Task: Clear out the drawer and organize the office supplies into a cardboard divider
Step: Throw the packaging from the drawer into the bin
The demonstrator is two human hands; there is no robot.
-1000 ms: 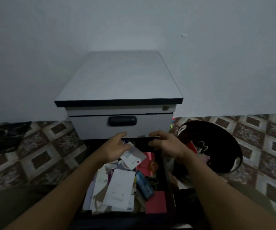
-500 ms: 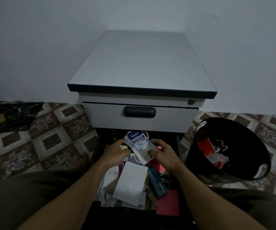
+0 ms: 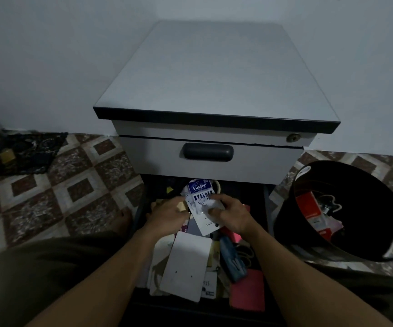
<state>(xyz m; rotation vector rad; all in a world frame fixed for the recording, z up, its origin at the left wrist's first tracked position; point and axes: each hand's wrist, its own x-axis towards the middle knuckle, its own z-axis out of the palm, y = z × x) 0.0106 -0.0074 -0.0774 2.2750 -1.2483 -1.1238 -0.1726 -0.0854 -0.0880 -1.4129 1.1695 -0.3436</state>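
Note:
The lower drawer [image 3: 266, 208] of a grey cabinet [image 3: 214, 74] is pulled out towards me and full of clutter. My right hand [image 3: 230, 214] grips a white-and-blue "Faster" packet [image 3: 200, 192] over the drawer's back half. My left hand [image 3: 167, 212] is beside it, fingers curled down among the items at the packet's left edge; what it holds I cannot tell. Below lie a white card [image 3: 187, 267], a blue stapler [image 3: 233, 258], pink sticky pads [image 3: 247, 291] and mixed papers. No cardboard divider is in view.
A black bin [image 3: 346, 208] with red and white scraps inside stands on the tiled floor right of the drawer. The upper drawer with its dark handle [image 3: 208, 151] is closed. A dark cloth [image 3: 18, 152] lies at far left. My knees flank the drawer.
Both hands came off the drawer's front rim and moved down into it. My right hand took hold of the Faster packet and lifted it. The view shifted closer and lower.

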